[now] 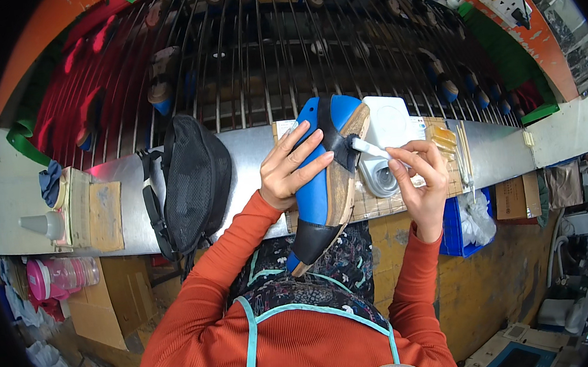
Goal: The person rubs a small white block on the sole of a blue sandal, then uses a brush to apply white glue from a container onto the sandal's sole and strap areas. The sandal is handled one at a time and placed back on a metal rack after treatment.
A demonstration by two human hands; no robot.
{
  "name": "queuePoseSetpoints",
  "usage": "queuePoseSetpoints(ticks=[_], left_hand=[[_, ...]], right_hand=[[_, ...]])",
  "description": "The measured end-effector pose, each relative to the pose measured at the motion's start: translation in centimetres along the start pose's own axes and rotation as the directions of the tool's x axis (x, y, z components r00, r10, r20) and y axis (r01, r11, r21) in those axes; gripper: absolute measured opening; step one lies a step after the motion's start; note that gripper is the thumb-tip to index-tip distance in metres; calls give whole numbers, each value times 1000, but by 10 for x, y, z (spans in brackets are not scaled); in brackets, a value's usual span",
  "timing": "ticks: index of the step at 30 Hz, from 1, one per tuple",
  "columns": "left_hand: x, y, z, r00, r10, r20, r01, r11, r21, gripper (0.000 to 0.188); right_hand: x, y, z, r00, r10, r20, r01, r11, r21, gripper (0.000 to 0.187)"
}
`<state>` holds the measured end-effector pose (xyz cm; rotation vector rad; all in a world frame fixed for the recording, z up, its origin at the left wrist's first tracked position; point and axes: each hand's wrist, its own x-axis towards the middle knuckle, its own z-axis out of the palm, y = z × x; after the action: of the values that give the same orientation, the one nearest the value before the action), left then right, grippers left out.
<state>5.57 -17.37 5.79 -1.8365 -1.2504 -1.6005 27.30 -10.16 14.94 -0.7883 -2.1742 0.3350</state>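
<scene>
A shoe on a blue last (312, 199), with black upper material (316, 240) and a worn tan underside (337, 192), lies tilted on its side in front of me, its toe end pointing my way. My left hand (288, 168) holds it from the left, fingers laid along the blue side; the thumb is hidden. Between the fingertips of my right hand (422, 176) is a small brush (371, 149) with a white handle. Its dark bristles touch the black edge near the heel. Just below the brush stands a white, round-mouthed container (380, 177), partly covered by my right hand.
A black mesh waist bag (197, 181) lies left on the metal bench. Right of the shoe are amber blocks (442, 141) and thin sticks (464, 154). Beyond the bench, a rack of metal bars (248, 55) carries several shoes. A blue bin (460, 228) with plastic stands below right.
</scene>
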Motion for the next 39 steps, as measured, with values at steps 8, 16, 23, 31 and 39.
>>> queuePoseSetpoints(ticks=[8, 16, 23, 31, 39], left_hand=[[4, -2, -1, 1000, 9, 11, -10, 1000, 16, 39], [7, -3, -2, 1000, 0, 21, -1, 1000, 26, 40], [7, -1, -3, 1000, 2, 21, -2, 1000, 8, 41], [6, -1, -5, 999, 25, 35, -25, 1000, 14, 45], [5, -1, -6, 998, 12, 56, -13, 1000, 26, 44]], right_hand=[[-1, 0, -1, 997, -70, 25, 71, 996, -59, 17], [1, -4, -7, 990, -111, 81, 120, 987, -105, 19], [3, -3, -6, 998, -61, 3, 62, 997, -46, 18], [0, -6, -6, 990, -140, -33, 132, 976, -171, 17], [3, -7, -11, 990, -115, 77, 124, 983, -132, 18]])
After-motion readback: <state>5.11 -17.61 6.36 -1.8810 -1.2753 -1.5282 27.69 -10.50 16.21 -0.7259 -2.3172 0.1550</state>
